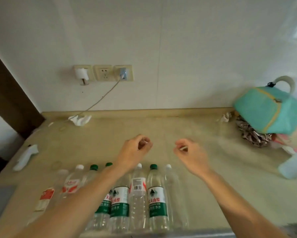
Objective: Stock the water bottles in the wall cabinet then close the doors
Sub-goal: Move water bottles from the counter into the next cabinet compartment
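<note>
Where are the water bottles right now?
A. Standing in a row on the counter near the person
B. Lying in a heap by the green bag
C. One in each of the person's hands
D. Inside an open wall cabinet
A: the water bottles stand upright in a row along the counter's near edge, while the left hand and the right hand hover above, loosely curled and holding nothing.

The left forearm (86, 191) hides parts of two green-capped bottles (108, 200). The bottle bases (front row) are cut off by the lower edge. The leftmost bottle (46, 198) is blurred; the blue cup (293, 167) runs past the right edge.
</note>
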Motion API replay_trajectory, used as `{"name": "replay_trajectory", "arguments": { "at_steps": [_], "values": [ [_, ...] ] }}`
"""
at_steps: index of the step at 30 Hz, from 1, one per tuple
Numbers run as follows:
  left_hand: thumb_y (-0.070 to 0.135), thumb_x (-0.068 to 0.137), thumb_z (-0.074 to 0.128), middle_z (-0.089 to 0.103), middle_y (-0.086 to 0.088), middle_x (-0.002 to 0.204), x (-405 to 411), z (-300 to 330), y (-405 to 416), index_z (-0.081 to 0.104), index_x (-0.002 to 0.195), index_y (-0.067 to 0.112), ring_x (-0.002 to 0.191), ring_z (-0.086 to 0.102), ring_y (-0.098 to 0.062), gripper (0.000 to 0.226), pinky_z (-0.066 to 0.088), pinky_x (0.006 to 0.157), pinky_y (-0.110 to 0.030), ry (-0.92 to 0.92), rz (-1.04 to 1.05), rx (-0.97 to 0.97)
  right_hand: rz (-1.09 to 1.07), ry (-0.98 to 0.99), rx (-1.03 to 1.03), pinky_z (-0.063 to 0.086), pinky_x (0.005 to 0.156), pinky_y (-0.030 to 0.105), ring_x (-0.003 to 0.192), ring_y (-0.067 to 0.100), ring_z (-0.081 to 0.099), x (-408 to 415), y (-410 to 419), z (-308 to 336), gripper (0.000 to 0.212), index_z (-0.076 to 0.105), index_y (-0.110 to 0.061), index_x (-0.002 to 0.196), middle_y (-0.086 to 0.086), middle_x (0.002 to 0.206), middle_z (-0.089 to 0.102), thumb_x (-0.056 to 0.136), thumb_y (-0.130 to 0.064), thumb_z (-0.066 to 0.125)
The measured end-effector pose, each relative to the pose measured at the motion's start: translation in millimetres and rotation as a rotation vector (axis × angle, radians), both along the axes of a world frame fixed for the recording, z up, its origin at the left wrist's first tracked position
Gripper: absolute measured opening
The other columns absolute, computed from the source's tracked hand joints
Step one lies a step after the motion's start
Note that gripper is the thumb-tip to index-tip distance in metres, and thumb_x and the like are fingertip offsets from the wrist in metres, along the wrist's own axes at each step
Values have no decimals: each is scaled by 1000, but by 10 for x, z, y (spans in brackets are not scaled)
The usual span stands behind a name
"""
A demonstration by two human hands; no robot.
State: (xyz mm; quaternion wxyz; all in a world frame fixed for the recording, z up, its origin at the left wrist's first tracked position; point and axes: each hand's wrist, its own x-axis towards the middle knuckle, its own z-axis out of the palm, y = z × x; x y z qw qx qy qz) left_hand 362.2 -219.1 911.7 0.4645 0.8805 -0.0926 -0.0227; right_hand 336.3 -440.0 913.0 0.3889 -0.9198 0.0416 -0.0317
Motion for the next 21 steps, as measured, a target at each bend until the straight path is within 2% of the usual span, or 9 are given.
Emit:
{"name": "replay_trajectory", "arguments": {
  "at_steps": [2,4,7,9,11,14,16,18,21],
  "values": [
    [41,97,62,61,19,96,-48,-300,-9,62,121,21,87,59,5,31,44,66,-9,89,-33,129,-9,74,1,39,67,10,80,7,61,-92,-17,-262,25,71,-15,116,-1,105,71,91,-21,69],
    [46,96,62,62,17,104,-86,-541,-51,58,128,23,91,58,4,40,44,70,-10,159,-58,214,-52,144,64,39,63,6,79,4,61,-211,-61,-480,27,69,-15,118,-3,104,69,91,-23,70],
    [55,91,63,61,10,123,-124,-829,-149,53,134,27,116,54,-12,53,47,99,-34,173,-80,362,-102,267,149,45,72,18,89,10,64,-346,-121,-749,37,65,-14,124,0,111,67,91,-29,72],
    [65,88,60,56,7,137,-140,-958,-218,47,142,30,131,45,-21,66,36,111,-48,162,-143,510,-111,350,166,45,79,26,98,16,63,-380,-126,-884,49,59,-13,131,2,118,64,90,-34,74],
    [71,85,58,46,1,151,-159,-1044,-273,33,152,30,141,34,-27,83,23,117,-51,193,-192,600,-89,428,175,43,81,27,103,17,59,-385,-109,-986,62,52,-15,139,2,123,59,88,-43,74],
    [79,83,51,41,-5,154,-172,-1118,-306,17,158,29,145,24,-31,97,11,118,-54,206,-208,704,-44,514,179,46,82,28,108,18,57,-359,-75,-1114,74,42,-17,147,4,130,55,88,-49,71],
    [83,83,45,45,-7,152,-188,-1136,-303,13,159,27,146,23,-32,100,5,118,-57,212,-222,773,-24,536,179,48,75,26,104,16,59,-345,-62,-1166,74,42,-17,147,4,131,55,87,-49,71],
    [83,85,41,50,-7,150,-203,-1145,-311,10,159,25,148,23,-32,99,-2,116,-58,228,-237,789,-12,537,176,50,66,25,91,10,62,-323,-46,-1182,73,50,-17,139,0,119,60,80,-53,72],
    [82,85,41,56,-5,144,-197,-1151,-340,10,159,26,146,29,-32,99,-3,116,-58,253,-233,740,2,550,167,59,71,34,87,13,66,-269,-28,-1188,84,59,-21,119,-5,103,65,53,-72,64]
  ]
}}
